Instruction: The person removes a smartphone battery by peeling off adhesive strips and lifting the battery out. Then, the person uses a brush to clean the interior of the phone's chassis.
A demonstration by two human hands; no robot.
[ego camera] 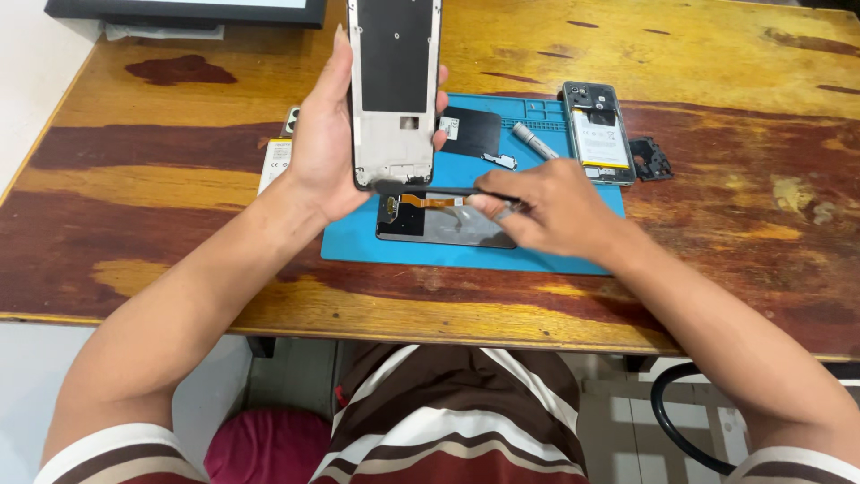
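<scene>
Blue mat (376,242); silver-grey phone frame (394,134); orange flex cable (430,200); streaked brown-yellow table (179,179); brown-white striped shirt (448,430).

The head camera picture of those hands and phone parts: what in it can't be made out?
- Top of the grey phone frame held upright in the left hand: cut off by the upper picture edge.
- The thin tool in the right hand: mostly covered by its fingers, its kind unclear.
- Dark flat panel with orange ribbon cable on the blue mat: right part hidden by the right hand.
- Small black part on the wooden table: too small to identify.
</scene>
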